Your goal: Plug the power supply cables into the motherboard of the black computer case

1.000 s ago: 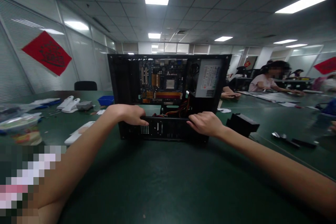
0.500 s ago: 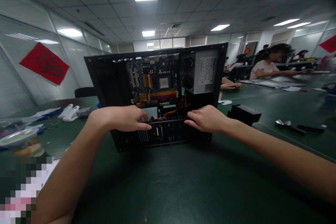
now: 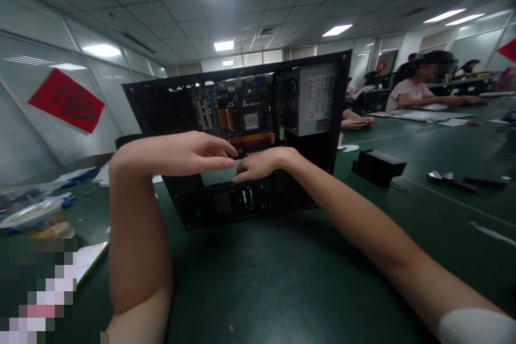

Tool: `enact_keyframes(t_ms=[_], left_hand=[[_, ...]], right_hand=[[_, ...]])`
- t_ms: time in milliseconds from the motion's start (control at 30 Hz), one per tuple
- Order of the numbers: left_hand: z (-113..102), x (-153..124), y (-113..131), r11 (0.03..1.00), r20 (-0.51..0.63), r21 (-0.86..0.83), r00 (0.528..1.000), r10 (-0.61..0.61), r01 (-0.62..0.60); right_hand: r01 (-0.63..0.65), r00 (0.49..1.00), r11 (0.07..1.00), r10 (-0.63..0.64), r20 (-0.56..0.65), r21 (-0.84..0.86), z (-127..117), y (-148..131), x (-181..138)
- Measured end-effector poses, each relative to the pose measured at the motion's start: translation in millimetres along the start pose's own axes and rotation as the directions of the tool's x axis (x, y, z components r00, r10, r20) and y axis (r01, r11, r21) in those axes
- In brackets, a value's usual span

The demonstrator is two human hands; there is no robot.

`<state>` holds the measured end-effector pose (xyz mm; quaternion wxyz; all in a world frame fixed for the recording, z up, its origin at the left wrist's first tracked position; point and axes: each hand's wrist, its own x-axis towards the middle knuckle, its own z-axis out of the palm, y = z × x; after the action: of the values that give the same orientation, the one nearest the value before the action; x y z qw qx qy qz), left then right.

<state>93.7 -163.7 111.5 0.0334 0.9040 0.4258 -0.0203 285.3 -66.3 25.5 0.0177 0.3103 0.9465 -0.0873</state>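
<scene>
A black computer case (image 3: 205, 204) stands on the table with its open side facing me. Inside it show a motherboard (image 3: 226, 118) and a grey power supply (image 3: 318, 102) at upper right. My left hand (image 3: 197, 153) hovers before the motherboard, its fingers stretched to the right and holding nothing. Just beside it, my right hand (image 3: 264, 164) points left over the lower rim of the opening, fingers loosely bent and thumb apart. Its fingertips are partly in shadow, and I see nothing in them. My hands hide the lower part of the motherboard and most of the cables.
To the right of the case lies a black metal box-like part (image 3: 379, 166), with small black strips (image 3: 467, 185) farther right. Plastic bags and a food tub (image 3: 40, 217) sit at left. Another person (image 3: 411, 88) is seated at the far right, and someone's hands (image 3: 357, 121) rest behind the case.
Both hands have come off the lower rim of the case. My left hand rose and its fingers straightened; my right hand slid left and up towards it. The view shifted slightly.
</scene>
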Motion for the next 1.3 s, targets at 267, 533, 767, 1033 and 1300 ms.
enact_keyframes(t_ms=[267, 533, 767, 1033, 1300], left_hand=[[3.8, 13.1, -17.6, 0.998, -0.141, 0.053, 0.989, 0.041, -0.034], [14.6, 42.7, 11.0, 0.904, -0.251, -0.01, 0.876, 0.412, -0.428], [16.5, 30.6, 34.8, 0.866, -0.294, -0.016, 0.831, 0.473, -0.499], [16.1, 27.2, 35.9, 0.819, -0.493, 0.104, 0.686, 0.535, -0.564], [22.5, 48.4, 29.1, 0.791, -0.617, 0.238, 0.541, 0.571, -0.564]], right_hand=[[0.172, 0.889, 0.936, -0.013, -0.458, 0.307, -37.3, 3.8, -52.0], [0.11, 0.917, 0.973, -0.021, -0.399, 0.203, -54.5, -38.9, -136.5], [0.014, 0.998, 0.994, -0.007, -0.065, 0.105, -55.2, -31.5, -143.7], [-0.031, 0.998, 0.996, 0.036, -0.058, 0.082, -52.9, -36.2, -137.4], [-0.045, 0.989, 0.994, 0.057, -0.133, 0.095, -54.2, -32.0, -140.8]])
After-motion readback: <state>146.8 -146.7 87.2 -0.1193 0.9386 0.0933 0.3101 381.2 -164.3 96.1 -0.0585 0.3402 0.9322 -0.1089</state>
